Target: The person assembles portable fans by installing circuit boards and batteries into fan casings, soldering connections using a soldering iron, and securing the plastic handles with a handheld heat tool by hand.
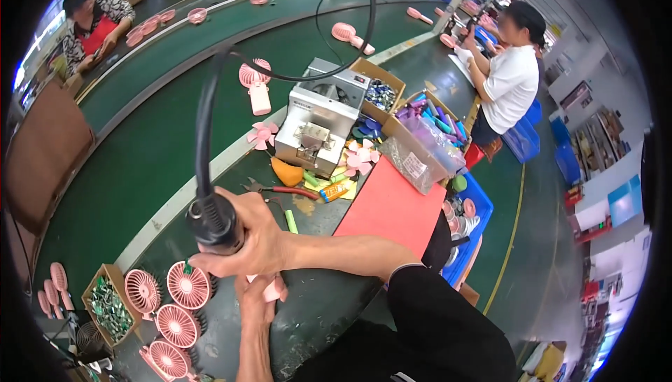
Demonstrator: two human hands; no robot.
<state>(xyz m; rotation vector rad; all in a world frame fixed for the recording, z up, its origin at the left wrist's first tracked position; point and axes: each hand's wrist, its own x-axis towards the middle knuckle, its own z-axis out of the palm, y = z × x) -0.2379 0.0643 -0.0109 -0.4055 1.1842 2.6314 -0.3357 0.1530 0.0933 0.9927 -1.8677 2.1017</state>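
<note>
My right hand [255, 235] is closed around a black corded electric screwdriver [213, 222], whose thick cable rises from its top. Just below it, my left hand [253, 301] grips a pink plastic part [264, 288]; most of that part is hidden under my hands, so its exact kind is not clear. The screwdriver's tip is hidden too. Left of my hands lie several pink fan heads [177, 326] with round grilles. Beside them stands a cardboard box [110, 305] of small green circuit boards.
A grey metal machine [318, 119] stands ahead, near pliers [283, 189], an orange battery cell [336, 191] and pink fan blades [360, 156]. A red sheet [392, 207] lies at right, by a box of coloured cells [420, 140]. Beyond runs a green conveyor [168, 123]. A co-worker [514, 67] works at far right.
</note>
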